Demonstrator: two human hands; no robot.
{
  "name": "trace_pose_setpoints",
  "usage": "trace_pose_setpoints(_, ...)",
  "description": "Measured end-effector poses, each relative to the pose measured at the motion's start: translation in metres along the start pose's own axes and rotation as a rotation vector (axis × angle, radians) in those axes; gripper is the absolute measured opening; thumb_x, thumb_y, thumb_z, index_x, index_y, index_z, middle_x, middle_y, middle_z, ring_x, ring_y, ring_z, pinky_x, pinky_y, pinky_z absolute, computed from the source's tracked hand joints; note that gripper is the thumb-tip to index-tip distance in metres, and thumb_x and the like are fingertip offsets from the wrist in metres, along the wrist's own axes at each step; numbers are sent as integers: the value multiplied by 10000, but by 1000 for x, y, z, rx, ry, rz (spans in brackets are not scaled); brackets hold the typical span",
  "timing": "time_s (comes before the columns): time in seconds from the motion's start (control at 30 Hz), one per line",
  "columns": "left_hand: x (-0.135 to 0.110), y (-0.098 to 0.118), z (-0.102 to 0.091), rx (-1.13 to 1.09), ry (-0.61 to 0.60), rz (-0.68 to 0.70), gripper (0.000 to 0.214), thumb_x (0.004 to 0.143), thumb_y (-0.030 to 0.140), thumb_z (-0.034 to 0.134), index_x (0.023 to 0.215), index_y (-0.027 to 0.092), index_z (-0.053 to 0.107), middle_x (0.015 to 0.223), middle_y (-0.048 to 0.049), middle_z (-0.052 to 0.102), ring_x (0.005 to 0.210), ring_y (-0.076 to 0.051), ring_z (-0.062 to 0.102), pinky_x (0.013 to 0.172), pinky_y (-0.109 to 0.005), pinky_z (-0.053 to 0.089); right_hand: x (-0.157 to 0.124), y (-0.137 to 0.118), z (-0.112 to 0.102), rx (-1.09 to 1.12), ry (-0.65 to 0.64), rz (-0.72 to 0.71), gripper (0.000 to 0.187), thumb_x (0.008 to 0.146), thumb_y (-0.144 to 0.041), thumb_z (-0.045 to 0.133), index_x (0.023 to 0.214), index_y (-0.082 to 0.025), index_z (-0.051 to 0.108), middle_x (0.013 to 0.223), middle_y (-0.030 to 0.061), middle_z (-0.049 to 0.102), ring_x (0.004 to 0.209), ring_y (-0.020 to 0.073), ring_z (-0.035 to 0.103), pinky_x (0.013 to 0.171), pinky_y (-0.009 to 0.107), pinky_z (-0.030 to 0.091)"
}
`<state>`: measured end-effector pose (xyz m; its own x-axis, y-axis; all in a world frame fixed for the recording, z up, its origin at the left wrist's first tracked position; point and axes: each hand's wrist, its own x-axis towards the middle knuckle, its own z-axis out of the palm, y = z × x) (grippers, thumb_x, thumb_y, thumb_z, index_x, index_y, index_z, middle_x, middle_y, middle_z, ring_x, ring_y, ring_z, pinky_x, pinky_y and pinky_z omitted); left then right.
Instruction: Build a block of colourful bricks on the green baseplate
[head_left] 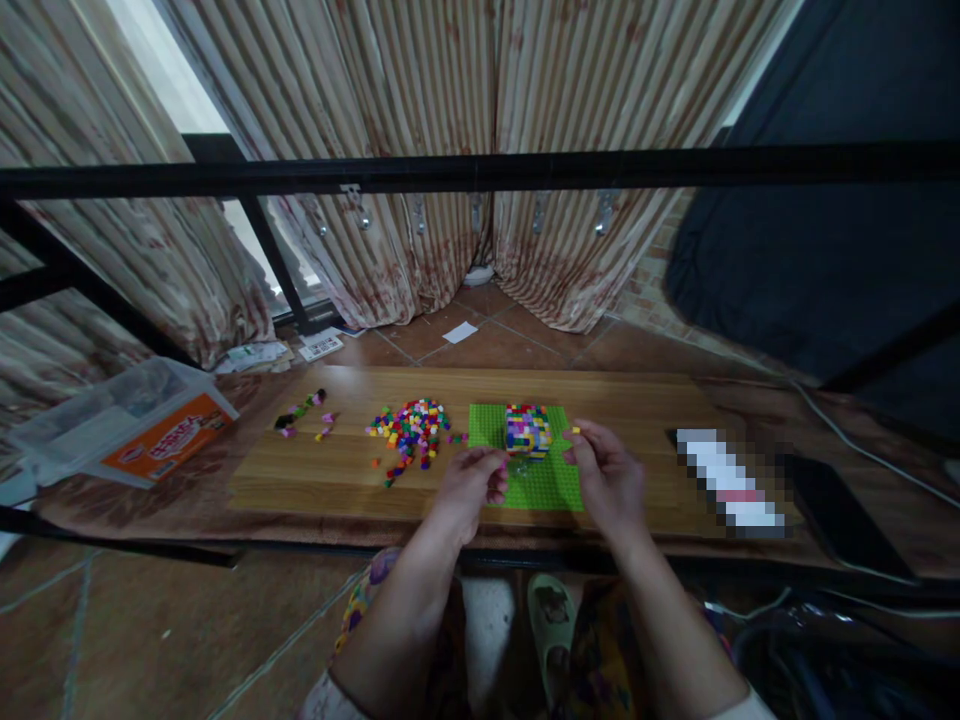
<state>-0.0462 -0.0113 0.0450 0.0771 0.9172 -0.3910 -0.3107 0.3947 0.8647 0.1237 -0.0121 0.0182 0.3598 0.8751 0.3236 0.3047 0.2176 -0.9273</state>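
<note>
In the head view, with 12 o'clock taken at the top of the frame, a wood-grain bench (pixel 330 470) runs across the middle; a green studded baseplate (pixel 551 485) is laid on it just right of centre, and a multi-coloured brick stack (pixel 527 430) is stood upright on the upper part of the baseplate. The right hand (pixel 606 480) is raised at the stack's 4 o'clock, its fingers (pixel 581 447) pinched closed on a small yellow brick (pixel 575 430), which is held just beside the stack; the left hand (pixel 469 490) is placed at the stack's 8 o'clock, its fingers (pixel 496 475) curled near the stack's base, and whether anything is gripped by them cannot be told. A heap of loose coloured bricks (pixel 411 435) is spread at the stack's 9 o'clock; a sparser scatter of bricks (pixel 304 412) lies farther out on the same side. A clear plastic storage box (pixel 124 425) with an orange label is set beyond the bench's edge at 9 o'clock; a pixelated, unreadable object (pixel 731 480) lies at 3 o'clock, with a black phone (pixel 840 515) beyond it; striped curtains (pixel 390 150) are hung at 12 o'clock behind a black metal bar (pixel 480 170); a pale green slipper (pixel 551 625) is seen at 6 o'clock.
</note>
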Motion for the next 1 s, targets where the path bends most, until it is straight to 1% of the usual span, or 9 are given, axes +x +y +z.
trace_pose_setpoints(0.13, 1, -2, 1, -7, -24, -17, 147, 631, 251, 686, 677, 139, 603, 546, 35, 546, 442, -51, 485, 425, -168, 348, -1, 4, 1, -181, -82, -91, 311, 873, -421, 487, 1055, -199, 606, 923, 67, 692, 760, 178, 648, 695, 309, 499)
trace_pose_setpoints(0.2, 1, -3, 2, -4, -29, -19, 148, 632, 253, 686, 675, 141, 600, 547, 36, 546, 438, -50, 481, 421, -167, 339, 0, 5, 2, -242, -80, -120, 290, 882, -413, 477, 1028, -206, 619, 917, 64, 680, 806, 189, 633, 719, 322, 487)
trace_pose_setpoints(0.3, 2, -4, 3, -1, -34, -13, 141, 638, 252, 677, 683, 140, 603, 548, 35, 543, 435, -49, 477, 419, -169, 334, 4, 6, 4, -268, -64, -178, 274, 874, -413, 494, 967, -214, 657, 988, 77, 625, 914, 206, 591, 751, 336, 478)
trace_pose_setpoints(0.4, 3, -5, 3, 2, -32, -3, 143, 640, 256, 676, 676, 142, 599, 548, 35, 539, 434, -51, 471, 418, -173, 338, 9, 11, 8, -292, -69, -249, 254, 858, -403, 522, 952, -230, 684, 1079, 84, 563, 1038, 224, 530, 878, 389, 442)
trace_pose_setpoints(0.47, 3, -6, 3, 5, -31, -1, 139, 642, 256, 673, 676, 144, 598, 546, 37, 537, 434, -51, 468, 419, -175, 342, 12, 16, 12, -328, -95, -285, 244, 856, -391, 526, 949, -241, 694, 1118, 85, 537, 1064, 229, 503, 937, 422, 403)
trace_pose_setpoints(0.63, 4, -6, 2, 6, -31, 1, 139, 640, 256, 672, 692, 145, 606, 544, 40, 536, 432, -51, 463, 421, -178, 346, 14, 25, 18, -387, -125, -318, 241, 853, -379, 526, 928, -241, 710, 1190, 93, 506, 1077, 239, 472, 952, 436, 388)
trace_pose_setpoints(0.8, 4, -6, 1, 0, -32, 6, 162, 635, 273, 685, 668, 150, 584, 538, 45, 530, 434, -54, 465, 419, -177, 343, 14, 26, 19, -346, -116, -245, 221, 818, -387, 564, 907, -260, 723, 1226, 79, 507, 1091, 238, 478, 969, 440, 375)
trace_pose_setpoints(0.9, 3, -5, 2, 1, -25, 11, 168, 640, 278, 687, 671, 149, 585, 541, 43, 534, 433, -53, 465, 422, -178, 346, 14, 27, 22, -203, -85, -126, 208, 759, -395, 625, 865, -253, 733, 1224, 79, 521, 1103, 242, 497, 963, 435, 380)
trace_pose_setpoints(1.0, 2, -4, 2, 0, -23, 12, 161, 645, 271, 685, 673, 147, 587, 543, 41, 537, 435, -52, 467, 427, -178, 347, 15, 30, 28, 4, -29, 35, 201, 688, -382, 682, 818, -238, 735, 1167, 80, 570, 1094, 246, 523, 903, 405, 417)
